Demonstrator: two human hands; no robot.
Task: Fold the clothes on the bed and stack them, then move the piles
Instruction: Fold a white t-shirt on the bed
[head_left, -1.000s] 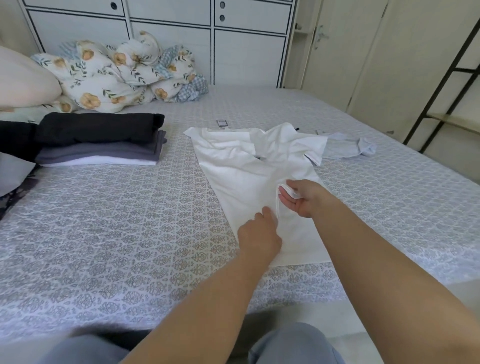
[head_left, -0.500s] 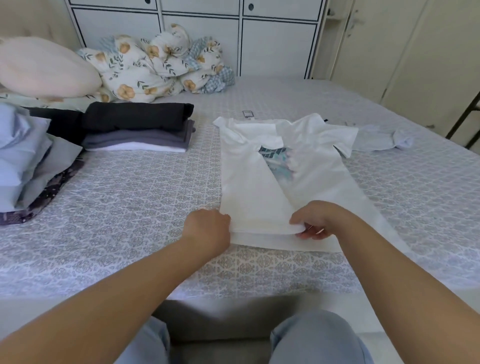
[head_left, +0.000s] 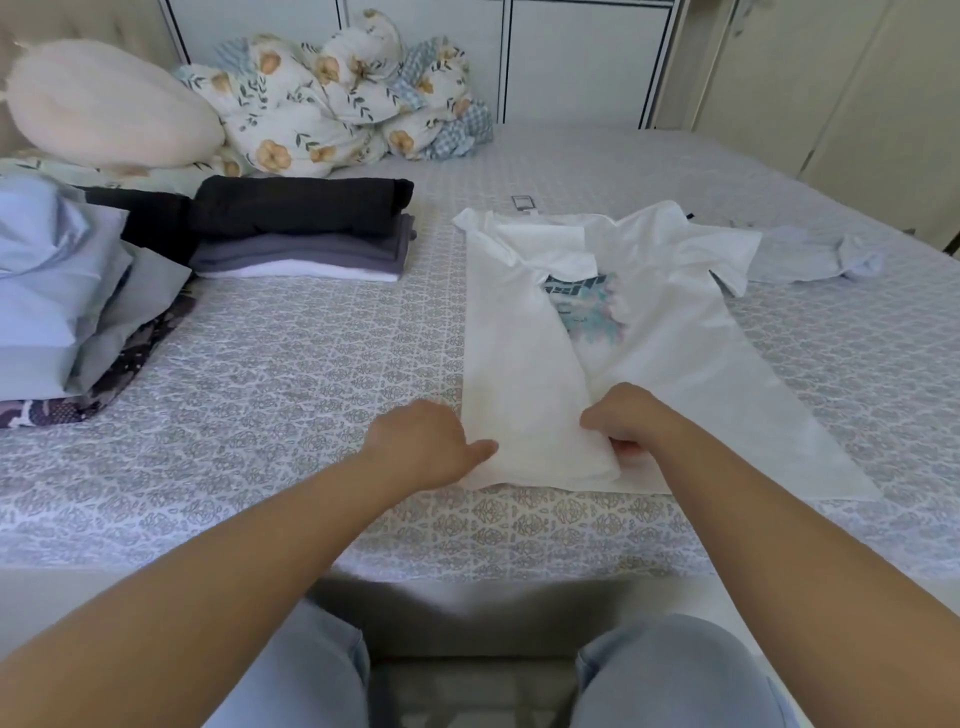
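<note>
Head: white shirt (head_left: 524, 364) flap, hem-fold deeper.

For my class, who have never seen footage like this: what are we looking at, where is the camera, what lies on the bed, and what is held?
No machine here: a person folds laundry with bare hands. The one camera sits on their head, looking down. The left hand and right hand both grip the near hem of a white T-shirt on the patterned bed. Farther left lies a folded stack, black on top; behind the shirt, a crumpled pale garment.
</note>
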